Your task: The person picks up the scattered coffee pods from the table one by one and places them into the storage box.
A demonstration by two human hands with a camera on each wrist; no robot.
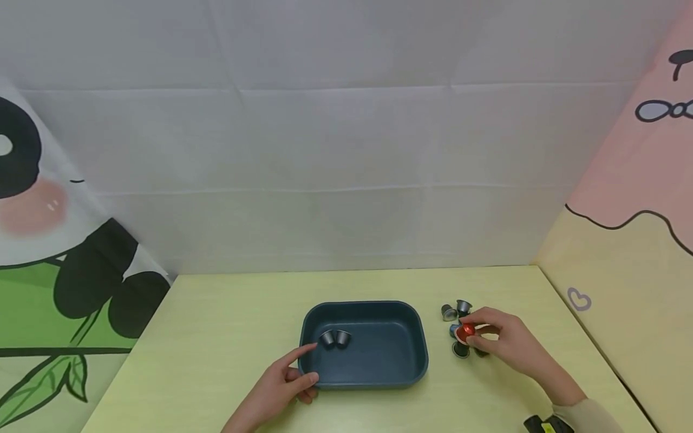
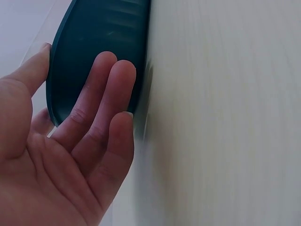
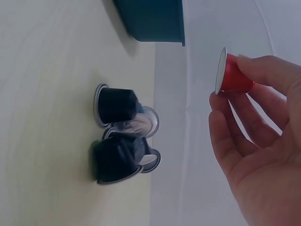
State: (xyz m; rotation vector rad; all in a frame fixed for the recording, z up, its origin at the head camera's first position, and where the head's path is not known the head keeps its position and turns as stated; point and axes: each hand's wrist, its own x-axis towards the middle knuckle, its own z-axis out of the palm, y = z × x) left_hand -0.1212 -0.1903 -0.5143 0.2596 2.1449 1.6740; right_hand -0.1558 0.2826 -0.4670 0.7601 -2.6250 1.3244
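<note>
A dark teal tray (image 1: 417,349) sits mid-table with two grey capsules (image 1: 335,338) in its left end. My left hand (image 1: 284,385) rests against the tray's (image 2: 94,42) front left corner, its fingers (image 2: 106,94) straight along the outer wall and the thumb at the rim. My right hand (image 1: 500,343) pinches a red capsule (image 1: 464,331) between thumb and fingertips, lifted just above the pile. In the right wrist view the red capsule (image 3: 231,73) is clear of the table. Several dark and silver capsules (image 1: 455,313) (image 3: 120,141) lie clustered right of the tray.
The pale yellow table (image 1: 216,337) is bounded by a white back wall, a panda-print panel on the left and a pink and yellow panel on the right. A dark wrist device (image 1: 544,426) shows on my right forearm.
</note>
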